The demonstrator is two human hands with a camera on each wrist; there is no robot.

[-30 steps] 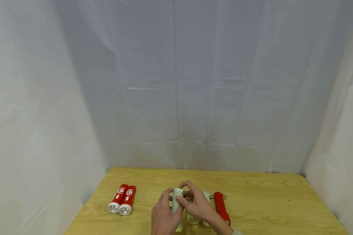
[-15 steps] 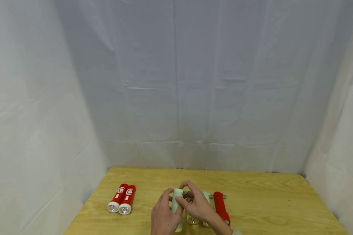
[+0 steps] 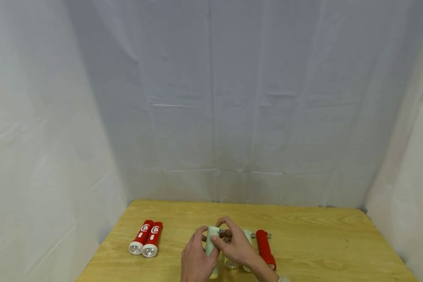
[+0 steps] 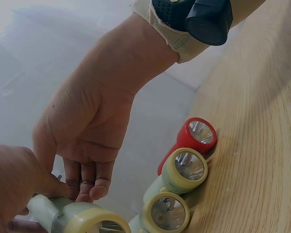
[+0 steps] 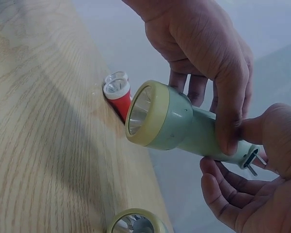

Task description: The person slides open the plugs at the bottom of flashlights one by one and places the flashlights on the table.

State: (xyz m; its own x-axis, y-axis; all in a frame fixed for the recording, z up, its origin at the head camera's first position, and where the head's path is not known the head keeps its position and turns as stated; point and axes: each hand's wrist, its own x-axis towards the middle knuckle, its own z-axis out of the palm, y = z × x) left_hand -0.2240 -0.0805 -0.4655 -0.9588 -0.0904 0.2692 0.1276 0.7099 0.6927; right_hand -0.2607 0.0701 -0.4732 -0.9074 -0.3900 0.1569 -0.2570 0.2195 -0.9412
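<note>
A pale green flashlight [image 3: 211, 244] with a cream-rimmed head is held between both hands, just above the table. My left hand [image 3: 197, 256] grips it round the body, its thumb along the side in the right wrist view. At the tail end my right hand [image 3: 237, 246] pinches it with thumb and fingers. Two metal plug prongs [image 5: 254, 162] stand out from the tail of this flashlight [image 5: 182, 124]. Right beside the hands, partly hidden by the right one, lie two more pale green flashlights [image 4: 165, 213] and a red flashlight [image 3: 265, 248], whose prongs also stick out.
Two red flashlights with white heads, one [image 3: 141, 238] touching the other [image 3: 154, 239], lie side by side on the left of the wooden table [image 3: 320, 243]. White sheeting [image 3: 211, 117] hangs behind the table and on both sides.
Both hands stay almost in the same place on the green flashlight. The right hand's fingers shift very slightly at its tail. The other flashlights have not moved.
</note>
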